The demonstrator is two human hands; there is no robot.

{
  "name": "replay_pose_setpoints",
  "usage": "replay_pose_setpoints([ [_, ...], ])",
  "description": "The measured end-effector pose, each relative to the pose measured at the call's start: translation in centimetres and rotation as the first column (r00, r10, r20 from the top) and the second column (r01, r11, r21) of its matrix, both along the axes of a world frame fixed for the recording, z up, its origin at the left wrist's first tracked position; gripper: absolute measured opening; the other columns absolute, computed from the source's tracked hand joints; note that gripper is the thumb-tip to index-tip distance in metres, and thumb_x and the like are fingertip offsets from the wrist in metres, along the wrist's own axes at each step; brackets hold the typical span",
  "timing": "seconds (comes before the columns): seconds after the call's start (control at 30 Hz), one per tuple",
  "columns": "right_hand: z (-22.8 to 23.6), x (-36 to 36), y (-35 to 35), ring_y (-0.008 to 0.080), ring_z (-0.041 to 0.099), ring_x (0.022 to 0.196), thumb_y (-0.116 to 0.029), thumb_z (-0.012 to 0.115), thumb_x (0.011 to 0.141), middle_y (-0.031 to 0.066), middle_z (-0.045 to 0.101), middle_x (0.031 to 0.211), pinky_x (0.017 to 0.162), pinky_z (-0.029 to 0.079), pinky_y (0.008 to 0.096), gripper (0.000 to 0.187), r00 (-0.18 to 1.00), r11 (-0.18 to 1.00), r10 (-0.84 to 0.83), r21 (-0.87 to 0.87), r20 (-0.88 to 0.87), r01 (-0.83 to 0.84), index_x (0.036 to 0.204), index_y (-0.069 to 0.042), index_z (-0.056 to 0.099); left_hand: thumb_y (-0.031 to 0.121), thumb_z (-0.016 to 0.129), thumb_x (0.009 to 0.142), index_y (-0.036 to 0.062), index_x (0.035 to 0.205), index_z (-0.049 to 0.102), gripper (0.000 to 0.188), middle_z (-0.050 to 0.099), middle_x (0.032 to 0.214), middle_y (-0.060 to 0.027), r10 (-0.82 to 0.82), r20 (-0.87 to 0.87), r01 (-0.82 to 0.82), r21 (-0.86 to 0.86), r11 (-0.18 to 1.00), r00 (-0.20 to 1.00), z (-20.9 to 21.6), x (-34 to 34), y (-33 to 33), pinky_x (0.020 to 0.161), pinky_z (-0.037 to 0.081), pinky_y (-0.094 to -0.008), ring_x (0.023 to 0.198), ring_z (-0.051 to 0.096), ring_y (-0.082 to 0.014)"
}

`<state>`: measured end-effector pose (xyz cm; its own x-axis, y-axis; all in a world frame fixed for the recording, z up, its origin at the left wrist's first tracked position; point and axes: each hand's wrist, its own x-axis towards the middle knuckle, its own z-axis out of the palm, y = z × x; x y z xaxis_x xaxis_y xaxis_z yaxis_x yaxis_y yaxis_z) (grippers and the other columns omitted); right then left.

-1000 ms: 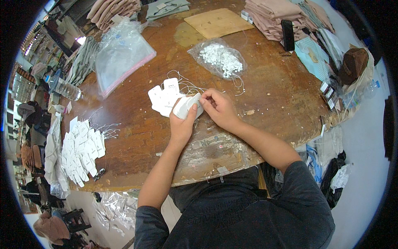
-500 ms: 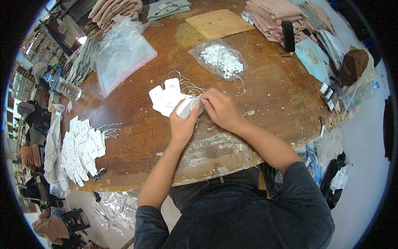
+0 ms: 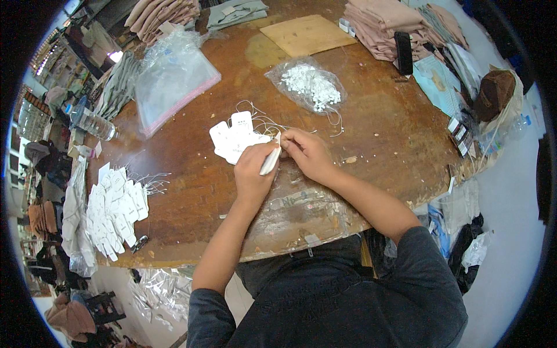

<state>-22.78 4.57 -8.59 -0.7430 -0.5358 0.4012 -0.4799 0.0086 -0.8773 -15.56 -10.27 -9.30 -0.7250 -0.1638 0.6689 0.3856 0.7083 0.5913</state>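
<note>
My left hand (image 3: pixel 253 169) is closed around a stack of white hang tags (image 3: pixel 270 162), held edge-on over the near part of the table. Right beside it, my right hand (image 3: pixel 307 154) pinches at the upper end of the stack; the fingers hide what lies between them, perhaps a string. Loose white tags (image 3: pixel 233 138) with white strings lie just beyond my left hand. Farther off, a clear plastic bag of small white string fasteners (image 3: pixel 310 84) rests open on the wood. A large heap of tags with strings (image 3: pixel 116 206) spreads at the table's left.
The worn wooden table (image 3: pixel 191 203) carries clear plastic bags (image 3: pixel 174 81) at the far left and a brown envelope (image 3: pixel 307 33) at the back. Folded pink garments (image 3: pixel 386 26) and a black phone (image 3: pixel 402 52) sit far right. A water bottle (image 3: pixel 96 123) lies near the left edge.
The tag stack has turned in my left hand from showing its broad face to its narrow edge. My right hand has shifted slightly and stays at the top of the stack.
</note>
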Motion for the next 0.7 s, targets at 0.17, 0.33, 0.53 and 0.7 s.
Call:
replay_pose_setpoints([
  [0.17,-0.6,-0.7,0.4,0.0075,0.055,0.076,-0.016,0.054,0.099,0.0003,0.065,0.087,0.069,0.047,0.0246,0.018,0.904,0.988,0.133,-0.125,0.407,-0.089,0.102,-0.001,0.065,0.009,0.075,0.066,0.0109,0.100,0.070,0.035,0.067,0.106,-0.0044,0.024,-0.101,-0.055,-0.313,0.948,0.995,0.8,-0.3,-0.3,0.076,0.050,-0.0353,0.089,0.061,-0.0250],
  [0.33,-1.0,-0.8,0.0,0.0057,0.052,0.074,-0.020,0.060,0.096,-0.0010,0.063,0.083,0.066,0.044,0.0225,0.017,0.814,0.956,0.215,-0.285,0.539,-0.064,0.091,-0.003,0.062,0.015,0.068,0.069,0.0140,0.098,0.071,0.030,0.065,0.103,0.0007,0.071,-0.185,-0.160,-0.533,0.831,0.980,1.6,0.1,-0.3,0.070,0.045,-0.0352,0.089,0.058,-0.0216],
  [0.53,-0.4,-2.2,0.9,0.0038,0.048,0.061,-0.021,0.061,0.094,-0.0021,0.056,0.064,0.056,0.038,0.0218,0.031,0.862,0.997,0.002,-0.067,0.508,0.037,0.067,-0.007,0.057,0.011,0.072,0.066,0.0120,0.092,0.071,0.026,0.067,0.089,-0.0009,-0.127,-0.167,0.050,-0.404,0.913,0.978,1.4,0.3,0.9,0.071,0.046,-0.0340,0.082,0.062,-0.0202],
  [0.7,0.4,-5.3,3.2,0.0086,0.052,0.059,-0.025,0.060,0.095,0.0018,0.059,0.064,0.055,0.041,0.0257,0.033,0.927,0.948,-0.312,0.003,0.210,0.318,0.072,-0.003,0.060,0.008,0.072,0.076,0.0051,0.099,0.068,0.024,0.067,0.090,-0.0100,-0.024,0.222,-0.074,0.424,0.903,0.975,0.9,0.3,-1.1,0.078,0.048,-0.0367,0.087,0.064,-0.0255],
])
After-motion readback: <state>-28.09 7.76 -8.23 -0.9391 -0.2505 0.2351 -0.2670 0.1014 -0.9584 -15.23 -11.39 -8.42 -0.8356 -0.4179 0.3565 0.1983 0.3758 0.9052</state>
